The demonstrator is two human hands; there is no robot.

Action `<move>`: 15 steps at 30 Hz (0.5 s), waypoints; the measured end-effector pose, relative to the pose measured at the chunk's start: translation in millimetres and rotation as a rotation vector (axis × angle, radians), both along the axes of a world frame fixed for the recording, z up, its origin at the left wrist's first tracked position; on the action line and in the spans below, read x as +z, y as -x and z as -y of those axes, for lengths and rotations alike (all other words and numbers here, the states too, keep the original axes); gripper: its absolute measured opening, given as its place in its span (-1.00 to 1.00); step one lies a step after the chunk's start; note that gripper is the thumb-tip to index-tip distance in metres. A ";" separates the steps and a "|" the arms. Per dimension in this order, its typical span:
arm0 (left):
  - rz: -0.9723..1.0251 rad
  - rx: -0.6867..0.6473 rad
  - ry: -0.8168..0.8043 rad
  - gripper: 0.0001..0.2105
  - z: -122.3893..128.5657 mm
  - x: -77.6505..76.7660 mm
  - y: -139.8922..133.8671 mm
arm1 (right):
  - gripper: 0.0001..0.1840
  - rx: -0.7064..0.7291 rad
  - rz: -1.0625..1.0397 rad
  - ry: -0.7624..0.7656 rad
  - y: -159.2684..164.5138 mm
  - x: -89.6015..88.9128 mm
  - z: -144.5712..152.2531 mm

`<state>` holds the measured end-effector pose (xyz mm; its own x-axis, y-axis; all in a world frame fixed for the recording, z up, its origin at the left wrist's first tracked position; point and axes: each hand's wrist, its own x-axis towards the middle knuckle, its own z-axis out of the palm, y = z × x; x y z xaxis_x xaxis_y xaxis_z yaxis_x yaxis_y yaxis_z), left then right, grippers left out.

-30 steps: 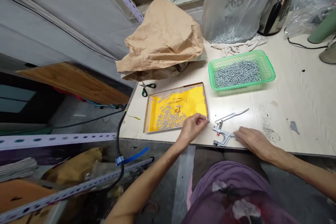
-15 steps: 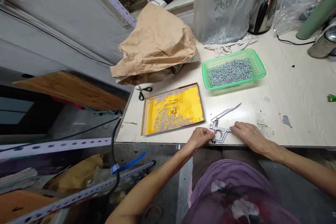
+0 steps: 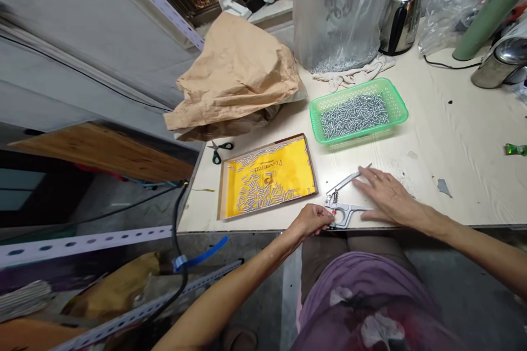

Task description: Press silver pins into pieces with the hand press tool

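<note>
Silver snap-fastener pliers (image 3: pixel 345 208) lie at the table's front edge, their long handles spread apart and a spring near the jaw. My left hand (image 3: pixel 310 219) is closed in a pinch at the jaw, beside a small red part (image 3: pixel 334 212). What its fingertips hold is too small to make out. Around the handle ends, my right hand (image 3: pixel 387 194) has its fingers spread. Its fingertips reach over the upper handle, while the thumb lies by the lower one. Left of the pliers, a shallow box (image 3: pixel 315 175) lined with yellow holds many small metal pins (image 3: pixel 263 194).
A green plastic basket (image 3: pixel 358 136) of small metal pieces stands behind the pliers. Scissors (image 3: pixel 218 152) and a crumpled brown paper bag (image 3: pixel 242 77) are at the left. Farther back are a clear plastic bag (image 3: pixel 341 11), a cloth (image 3: pixel 354 72) and a steel kettle (image 3: pixel 401 16).
My right hand has risen from the lower handle and spread its fingers up to the upper handle. My left hand stays pinched at the jaw. The camera view has shifted slightly.
</note>
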<state>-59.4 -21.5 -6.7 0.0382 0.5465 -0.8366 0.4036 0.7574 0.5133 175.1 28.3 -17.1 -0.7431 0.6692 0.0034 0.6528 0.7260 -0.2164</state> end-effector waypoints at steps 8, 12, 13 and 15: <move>-0.006 -0.017 -0.004 -0.79 0.3 -1.9 0.1 | 0.06 0.051 0.171 -0.002 7.1 8.3 -22.3; -0.005 -0.044 0.009 -0.76 -1.5 -2.2 1.2 | -0.11 0.058 0.173 -0.034 10.0 10.8 -17.5; -0.021 -0.063 0.011 -0.77 -1.1 -0.9 1.4 | -0.16 0.062 0.170 -0.043 9.9 11.2 -16.3; -0.108 -0.137 -0.046 -0.78 1.8 3.7 0.5 | -0.29 0.069 0.155 -0.051 9.4 12.4 -14.0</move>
<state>-59.8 -23.3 -3.0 0.0258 0.5804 -0.8139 0.5562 0.6682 0.4942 165.7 42.3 -4.7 -0.7815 0.6185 -0.0818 0.6237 0.7777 -0.0788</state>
